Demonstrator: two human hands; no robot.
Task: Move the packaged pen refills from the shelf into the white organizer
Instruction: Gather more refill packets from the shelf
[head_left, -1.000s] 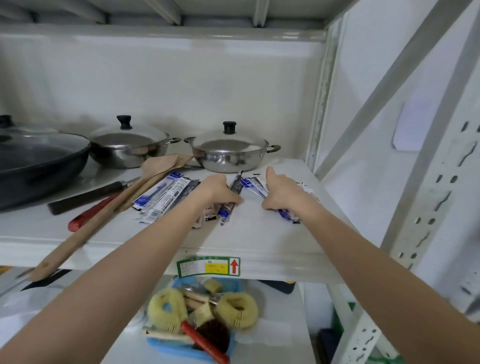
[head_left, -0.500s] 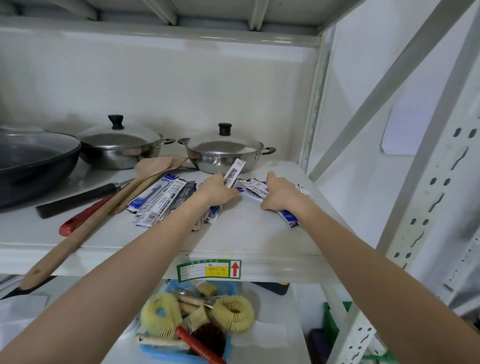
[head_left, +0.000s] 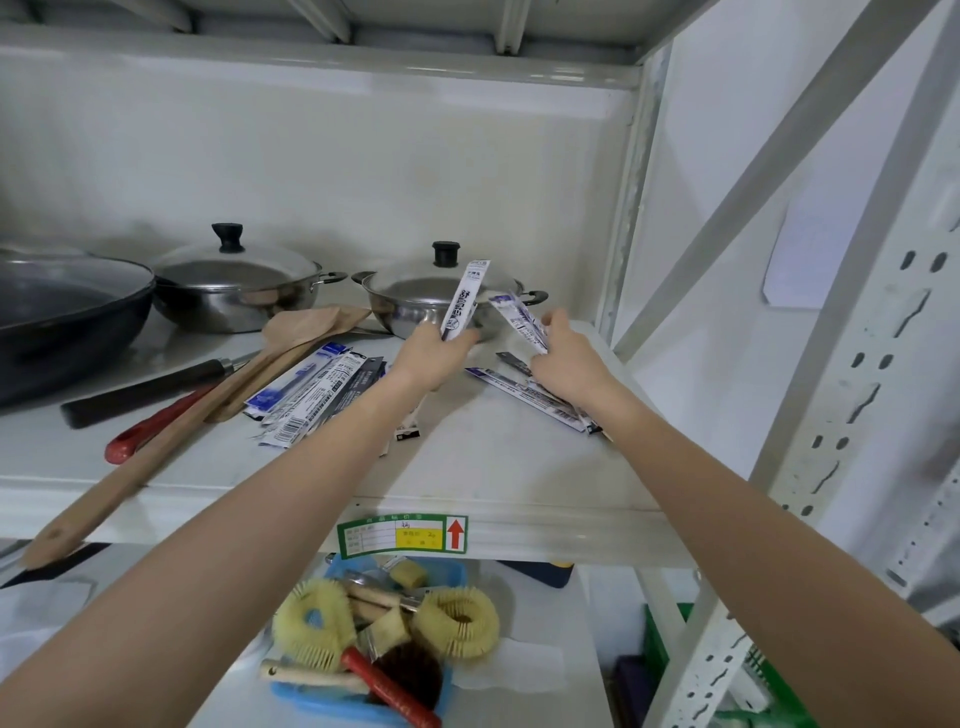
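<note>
Fingers of my left hand (head_left: 434, 358) pinch one refill packet (head_left: 464, 301), raised upright; my right hand (head_left: 563, 358) grips another packet (head_left: 519, 319). More packets (head_left: 317, 395) lie on the shelf (head_left: 493, 467). No white organizer shows, so I judge nothing delivered.

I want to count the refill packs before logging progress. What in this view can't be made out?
- White organizer: not in the head view at all.
- Refill packs on the shelf: overlapping, and the left forearm covers some, so no count.
- Print on the pack in the left hand: too small.
- Pack in the right hand: blurred, partly hidden.
</note>
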